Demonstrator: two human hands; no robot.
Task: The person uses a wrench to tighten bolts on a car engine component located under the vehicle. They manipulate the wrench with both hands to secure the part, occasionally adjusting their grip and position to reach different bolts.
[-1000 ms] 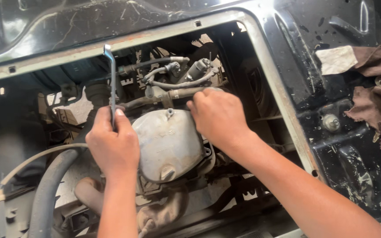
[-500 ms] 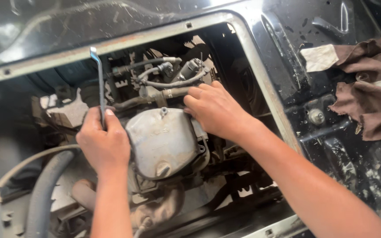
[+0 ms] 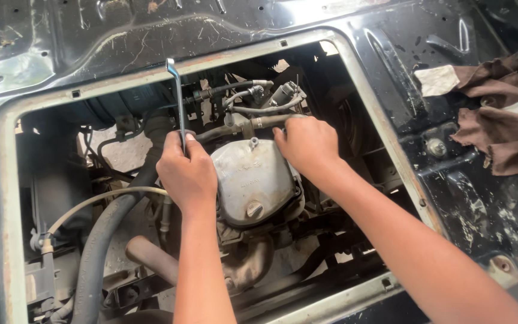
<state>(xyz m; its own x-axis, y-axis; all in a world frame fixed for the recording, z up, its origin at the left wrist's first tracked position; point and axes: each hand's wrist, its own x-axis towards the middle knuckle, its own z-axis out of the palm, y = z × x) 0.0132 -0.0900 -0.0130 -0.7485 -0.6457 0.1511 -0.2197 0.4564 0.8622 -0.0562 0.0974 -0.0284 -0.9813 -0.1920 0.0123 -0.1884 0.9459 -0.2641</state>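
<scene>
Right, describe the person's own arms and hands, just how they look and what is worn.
Both forearms are bare as far as the picture shows: no sleeves, gloves, watch or rings visible. The left hand shows its back and knuckles, with a short pale thumbnail. The right hand is likewise bare, its forearm running off the lower right corner. No marks or bandages show on either arm.

No packages, labels, signs or screens here — only bare engine parts.
</scene>
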